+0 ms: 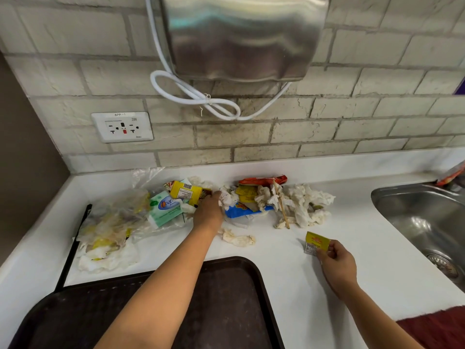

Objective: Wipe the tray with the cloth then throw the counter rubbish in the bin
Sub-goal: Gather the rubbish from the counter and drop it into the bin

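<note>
Your right hand (337, 263), in the lower right of the frame, pinches a small yellow sachet (316, 244) between thumb and fingertips, just above the white counter (289, 248). Your left hand (208, 211) reaches to the centre of the frame and rests on the rubbish pile (251, 200); its fingers are buried among the wrappers, so you cannot tell from here whether they are closed on anything.

The rubbish lies along the back of the counter, from the crumpled clear plastic bags (113, 220) at mid left to the wad of used tissues (307, 205) right of centre. The dark tray (226, 298) sits at the bottom of the frame, touching the counter's front part, and the red cloth (437, 328) lies in the lower right corner. No bin is in view.

All of it looks light and soft. The tissues should crush together in one grab, though they may shed bits. The film bags are likely slippery, so bunch them rather than pinch an edge. The wooden stick (280, 202) is stiff; gather it inside the tissues. Take the yellow carton (186, 191) by its body.

Writing is mostly blurred. The wall socket (122, 127) at upper left reads "BPP-1" or similar. The green-and-white packet (164, 207) shows a logo beginning "nar"; the rest is unclear.
</note>
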Motion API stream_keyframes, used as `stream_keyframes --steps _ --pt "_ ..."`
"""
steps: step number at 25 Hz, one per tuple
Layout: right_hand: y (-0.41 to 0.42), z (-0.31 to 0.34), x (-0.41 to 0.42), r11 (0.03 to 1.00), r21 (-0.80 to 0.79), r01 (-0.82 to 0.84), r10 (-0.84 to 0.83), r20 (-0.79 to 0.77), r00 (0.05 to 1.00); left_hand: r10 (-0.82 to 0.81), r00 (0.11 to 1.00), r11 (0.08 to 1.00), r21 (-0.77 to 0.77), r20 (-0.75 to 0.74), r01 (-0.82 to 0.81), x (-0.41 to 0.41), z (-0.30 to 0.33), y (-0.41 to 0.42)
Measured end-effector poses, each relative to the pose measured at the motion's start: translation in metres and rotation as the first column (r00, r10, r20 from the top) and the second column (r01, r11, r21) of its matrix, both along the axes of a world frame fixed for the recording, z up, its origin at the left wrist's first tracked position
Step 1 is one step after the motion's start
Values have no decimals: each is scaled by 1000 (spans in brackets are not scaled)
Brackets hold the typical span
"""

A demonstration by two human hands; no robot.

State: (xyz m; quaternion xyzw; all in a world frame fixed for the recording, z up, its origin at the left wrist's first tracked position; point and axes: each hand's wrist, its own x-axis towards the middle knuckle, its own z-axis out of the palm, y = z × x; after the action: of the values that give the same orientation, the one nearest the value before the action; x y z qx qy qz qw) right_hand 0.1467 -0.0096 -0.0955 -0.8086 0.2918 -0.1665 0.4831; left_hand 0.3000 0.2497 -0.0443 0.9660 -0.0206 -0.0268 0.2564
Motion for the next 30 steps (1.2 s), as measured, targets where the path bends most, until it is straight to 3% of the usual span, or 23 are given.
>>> stream_keyframes --steps 3,5,8,11,13,16,18,21,23,26,30 --pt "0 0 0 1000 -28 -4 4 9 1000 39 986 999 -3 163 -39 -2 10 7" --pt "0 -1 1 999 -36 2 -1 15 1000 89 955 989 -135 282 -53 -7 20 14" --pt "0 -1 0 1000 -26 12 -11 33 999 201 929 911 -407 312 -60 -15 36 23" --pt "1 0 0 1000 -12 12 -12 48 999 255 916 860 -506 309 -68 -22 41 35" --pt "2 0 -1 1000 -12 11 -10 52 999 168 946 912 -408 279 -42 -26 27 45" --pt "3 2 -2 1000 -10 14 -14 65 998 -11 999 982 -188 47 20 -39 -2 51" --pt "4 3 -3 1000 -4 20 -19 73 997 -52 991 996 -75 -126 43 -51 -9 52" --pt "5 3 -3 1000 0 24 -24 71 997 -111 980 970 195 -165 143 -66 -13 49" --pt "5 3 -3 1000 -11 23 -22 67 997 -110 985 980 151 -135 130 -68 -17 44" --pt "5 2 -3 1000 -10 23 -22 72 997 -66 994 993 -103 -84 58 -67 -23 38" --pt "5 2 -4 1000 11 22 -23 75 997 -9 999 987 -161 -47 1 -68 -20 42"
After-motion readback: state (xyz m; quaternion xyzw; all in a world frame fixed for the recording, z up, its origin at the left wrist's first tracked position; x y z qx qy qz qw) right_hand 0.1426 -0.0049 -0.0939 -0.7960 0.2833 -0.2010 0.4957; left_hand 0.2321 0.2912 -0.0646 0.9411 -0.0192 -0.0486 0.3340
